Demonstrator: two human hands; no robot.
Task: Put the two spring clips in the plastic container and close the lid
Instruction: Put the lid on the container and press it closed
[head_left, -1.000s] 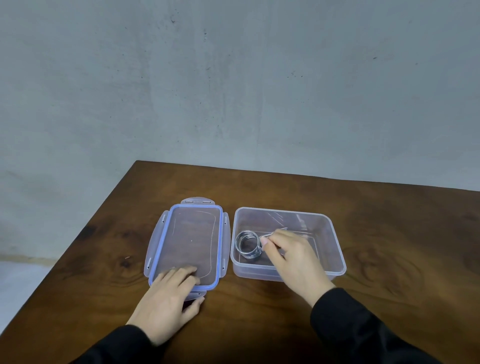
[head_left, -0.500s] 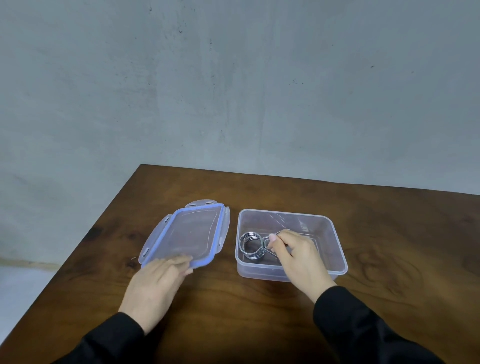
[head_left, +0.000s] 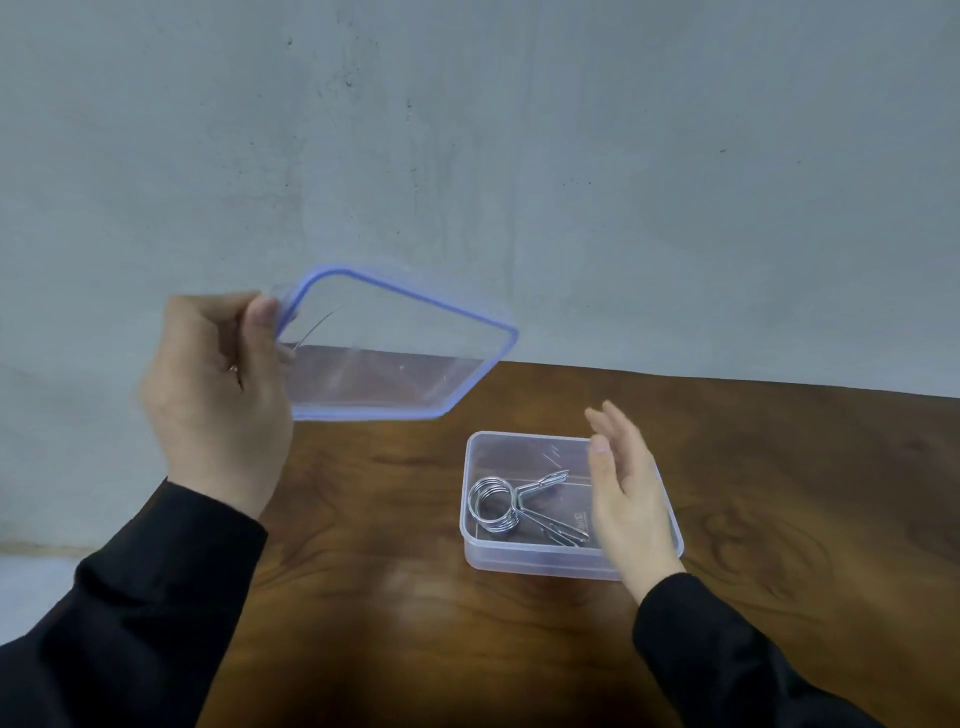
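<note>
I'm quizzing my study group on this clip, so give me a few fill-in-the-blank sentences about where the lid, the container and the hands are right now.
1. The lid is held up in the air by the ____ hand.
2. The metal spring clips lie inside the clear ____.
3. The right hand is open and holds ____.
4. The container stands on a ____ table.

Missing words: left; container; nothing; wooden
</note>
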